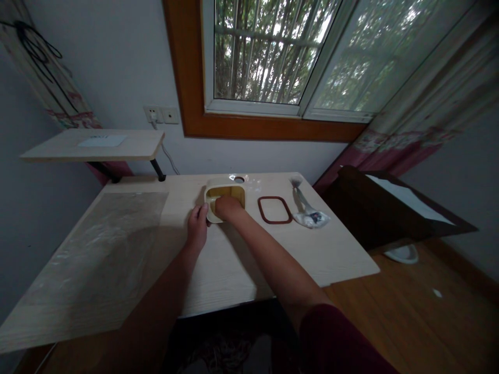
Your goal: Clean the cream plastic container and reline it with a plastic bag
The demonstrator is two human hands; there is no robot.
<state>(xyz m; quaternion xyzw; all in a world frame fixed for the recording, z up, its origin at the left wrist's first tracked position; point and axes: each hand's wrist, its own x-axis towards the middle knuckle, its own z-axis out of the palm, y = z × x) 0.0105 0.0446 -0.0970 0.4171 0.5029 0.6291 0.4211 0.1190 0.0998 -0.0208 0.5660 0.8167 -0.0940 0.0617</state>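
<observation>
A cream rectangular container [209, 183] with rounded corners and a yellowish inside stands toward the back of the table. My left hand [197, 223] grips its near left side, with the thumb up by the rim. Reaching in from the right, my right hand [228, 208] is inside the container; its fingers are bent down and hidden, so what they touch does not show. To the right of the container lies a reddish-brown rounded rectangular ring [275, 222], flat on the table. Beyond it is a twisted clear plastic bag [311, 218] with something dark inside.
A clear plastic sheet [113, 244] covers the left part of the pale wooden table [230, 280]. A raised shelf [128, 148] with a paper stands at the back left. Behind the container is a round hole [239, 179]. A dark brown box-like object [370, 208] stands right of the table.
</observation>
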